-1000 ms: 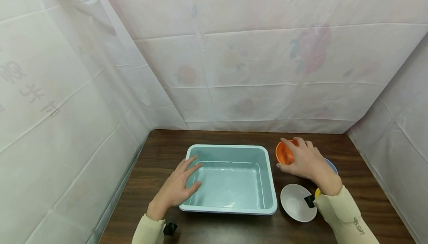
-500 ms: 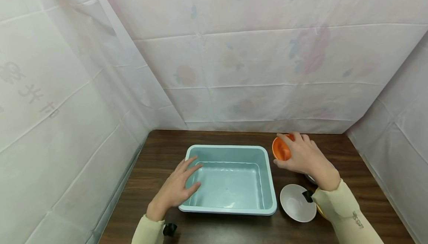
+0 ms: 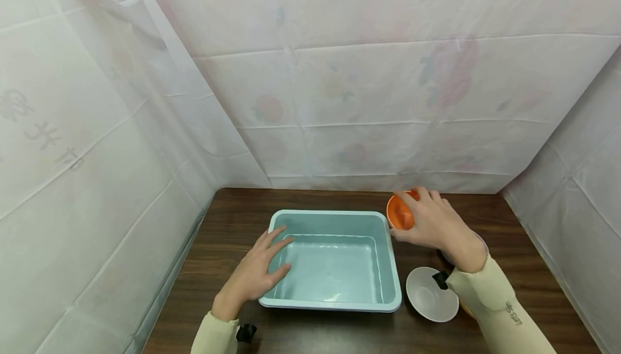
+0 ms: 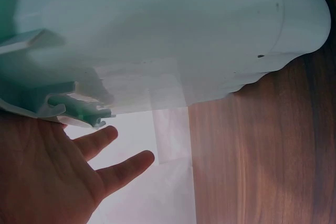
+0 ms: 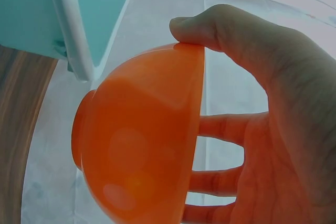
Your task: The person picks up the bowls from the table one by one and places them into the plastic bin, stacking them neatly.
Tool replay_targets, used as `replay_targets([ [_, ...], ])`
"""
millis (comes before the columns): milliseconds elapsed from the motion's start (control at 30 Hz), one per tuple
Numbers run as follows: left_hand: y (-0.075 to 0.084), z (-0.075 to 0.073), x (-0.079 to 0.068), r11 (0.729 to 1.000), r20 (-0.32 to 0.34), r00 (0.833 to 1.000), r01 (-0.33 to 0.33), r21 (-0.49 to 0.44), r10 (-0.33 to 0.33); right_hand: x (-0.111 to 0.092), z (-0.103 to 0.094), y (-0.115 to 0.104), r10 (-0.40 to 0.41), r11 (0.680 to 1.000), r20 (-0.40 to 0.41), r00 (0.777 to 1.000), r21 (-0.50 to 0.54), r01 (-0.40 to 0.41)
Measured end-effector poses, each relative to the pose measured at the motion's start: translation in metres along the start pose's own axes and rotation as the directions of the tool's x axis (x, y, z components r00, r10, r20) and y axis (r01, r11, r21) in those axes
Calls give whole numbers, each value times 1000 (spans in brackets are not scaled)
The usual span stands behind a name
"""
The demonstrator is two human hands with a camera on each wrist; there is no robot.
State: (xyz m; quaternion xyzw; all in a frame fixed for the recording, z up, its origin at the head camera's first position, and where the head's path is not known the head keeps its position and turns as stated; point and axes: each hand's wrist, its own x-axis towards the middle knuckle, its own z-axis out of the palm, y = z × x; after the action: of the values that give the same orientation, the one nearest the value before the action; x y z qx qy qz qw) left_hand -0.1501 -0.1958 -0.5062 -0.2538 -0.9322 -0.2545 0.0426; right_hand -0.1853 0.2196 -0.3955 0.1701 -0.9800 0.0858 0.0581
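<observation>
An orange bowl [image 3: 400, 214] is gripped at its rim by my right hand [image 3: 432, 224], just off the back right corner of a light blue plastic basin [image 3: 335, 306]. In the right wrist view the thumb sits on one side of the orange bowl [image 5: 142, 140] and the fingers reach across its mouth; its foot faces the basin wall [image 5: 65, 19]. My left hand [image 3: 257, 265] rests at the basin's left rim with spread, straight fingers. The left wrist view has that hand [image 4: 58, 177] beside the basin's outer wall [image 4: 173, 40], its fingers extended.
A white bowl [image 3: 429, 296] stands right of the basin, close to its front right corner. Under the right forearm, another bowl's rim [image 3: 482, 241] and a yellow edge [image 3: 467, 310] show partly. The dark wooden table [image 3: 228, 219] is bordered by white printed sheets [image 3: 349, 101] behind and at the sides.
My right hand has carried the orange bowl left and slightly back, bringing it closer to the basin's back right corner. The left hand and basin have stayed in place.
</observation>
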Motion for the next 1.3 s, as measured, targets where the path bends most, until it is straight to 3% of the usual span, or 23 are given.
replay_targets([
  [300, -1, 0, 0, 1000, -1, 1000, -2, -12, 2, 6, -3, -7, -26, 1000, 59, 998, 16, 25],
  [900, -1, 0, 0, 1000, -9, 1000, -5, -10, 5, 25, 2, -35, -94, 995, 46, 994, 39, 92],
  [1300, -2, 2, -1, 1000, -10, 1000, -19, -1, 19, 34, 9, -54, -133, 989, 83, 988, 75, 127],
])
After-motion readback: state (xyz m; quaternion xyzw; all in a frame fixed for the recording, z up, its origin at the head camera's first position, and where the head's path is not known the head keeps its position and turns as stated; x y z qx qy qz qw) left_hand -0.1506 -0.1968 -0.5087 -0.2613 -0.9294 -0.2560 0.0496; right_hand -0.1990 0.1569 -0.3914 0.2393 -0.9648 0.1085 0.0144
